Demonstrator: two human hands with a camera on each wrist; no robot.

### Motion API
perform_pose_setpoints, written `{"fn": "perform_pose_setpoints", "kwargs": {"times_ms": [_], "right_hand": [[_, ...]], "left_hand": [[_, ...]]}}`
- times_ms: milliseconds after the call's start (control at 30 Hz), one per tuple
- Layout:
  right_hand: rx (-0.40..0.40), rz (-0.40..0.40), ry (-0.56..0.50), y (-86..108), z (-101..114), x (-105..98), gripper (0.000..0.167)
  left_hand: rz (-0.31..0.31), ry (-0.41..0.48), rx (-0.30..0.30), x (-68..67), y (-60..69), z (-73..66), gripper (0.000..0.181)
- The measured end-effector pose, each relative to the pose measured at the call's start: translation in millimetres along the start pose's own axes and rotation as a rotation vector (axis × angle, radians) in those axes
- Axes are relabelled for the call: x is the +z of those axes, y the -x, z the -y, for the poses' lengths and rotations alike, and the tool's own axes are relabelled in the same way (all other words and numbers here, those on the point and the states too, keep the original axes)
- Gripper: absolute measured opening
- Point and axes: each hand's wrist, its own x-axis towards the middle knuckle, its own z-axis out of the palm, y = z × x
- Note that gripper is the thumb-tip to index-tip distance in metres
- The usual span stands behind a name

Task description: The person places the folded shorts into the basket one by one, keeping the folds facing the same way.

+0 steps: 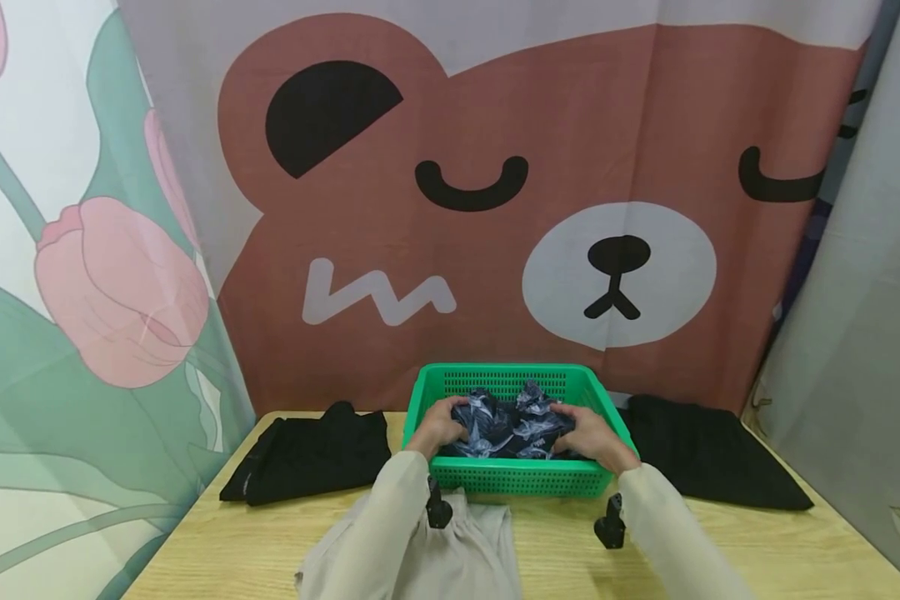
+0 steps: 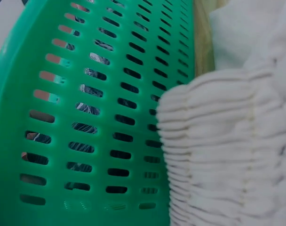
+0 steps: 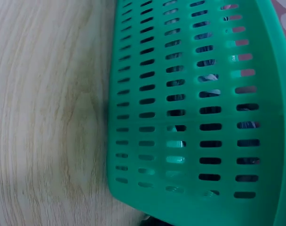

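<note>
A crumpled dark blue-and-white patterned cloth lies bunched inside a green plastic basket. My left hand reaches over the basket's left side and grips the cloth's left edge between thumb and fingers. On the opposite side my right hand grips the cloth's right edge, and some fingertips sink out of sight in the folds. Both wrist views show mainly the slotted basket wall, with bits of the patterned cloth visible through the slots. Neither wrist view shows its hand clearly.
Folded black garments lie left and right of the basket. Light grey trousers with a gathered waistband lie in front, near the left forearm. Everything rests on a wooden table; a bear-print curtain hangs behind.
</note>
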Motion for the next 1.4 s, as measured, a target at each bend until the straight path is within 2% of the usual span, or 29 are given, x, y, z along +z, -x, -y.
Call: {"fn": "perform_pose_setpoints", "kwargs": {"times_ms": [167,333,567,667,900,1067,1267,1400], "right_hand": [[0.030,-0.010,0.079,1.7,2,4,0.064],[0.029,-0.009,0.131,1.3,3,5,0.064],[-0.019,0.013,0.231,-1.3,4,3,0.063],[-0.022,0.017,0.259,-2.4,3,4,0.063],[-0.019,0.015,0.317,0.7,7,4,0.060],[-0.042,-0.007,0.365,1.3,10,4,0.054],[-0.097,-0.052,0.458,-0.6,9,6,0.044],[-0.111,-0.062,0.498,0.4,10,8,0.041]], "left_hand": [[0.019,-0.085,-0.013,1.1,-0.8,0.6,0.063],[0.035,-0.114,-0.028,1.8,-1.2,0.9,0.061],[0.067,-0.245,0.019,1.6,-0.1,-0.7,0.054],[0.071,-0.273,0.021,2.9,-0.2,0.4,0.053],[0.093,-0.391,0.088,5.8,0.6,-0.7,0.051],[0.096,-0.432,0.053,6.5,2.9,-3.7,0.049],[0.091,-0.434,0.005,6.9,5.3,-4.2,0.052],[0.071,-0.450,0.002,6.7,8.4,-6.3,0.055]]}}
